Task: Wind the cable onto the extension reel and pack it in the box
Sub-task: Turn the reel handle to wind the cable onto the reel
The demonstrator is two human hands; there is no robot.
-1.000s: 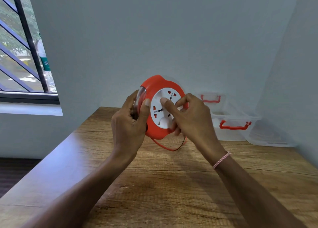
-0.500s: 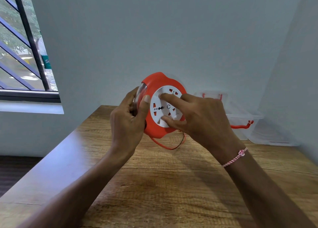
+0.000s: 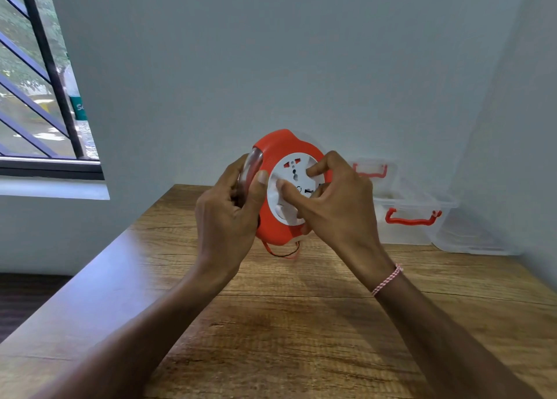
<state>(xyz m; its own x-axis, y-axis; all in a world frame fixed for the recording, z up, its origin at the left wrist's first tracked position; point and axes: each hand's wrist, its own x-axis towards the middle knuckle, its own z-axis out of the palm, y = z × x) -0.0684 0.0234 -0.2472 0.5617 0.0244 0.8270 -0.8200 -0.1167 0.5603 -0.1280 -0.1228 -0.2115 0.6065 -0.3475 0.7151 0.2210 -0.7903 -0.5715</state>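
An orange extension reel with a white socket disc is held upright in the air above the wooden table. My left hand grips its left edge, thumb on the orange front. My right hand has its fingers pressed on the white disc. A short loop of red and black cable hangs under the reel. A clear plastic box with red handles stands open at the back right, against the wall.
The box's clear lid lies to the right of the box in the corner. A barred window is at the left. The table's left edge drops to a dark floor.
My right hand's fingers have shifted round on the white disc, and the disc has turned. The hanging cable loop looks a little shorter. My left hand keeps its grip.
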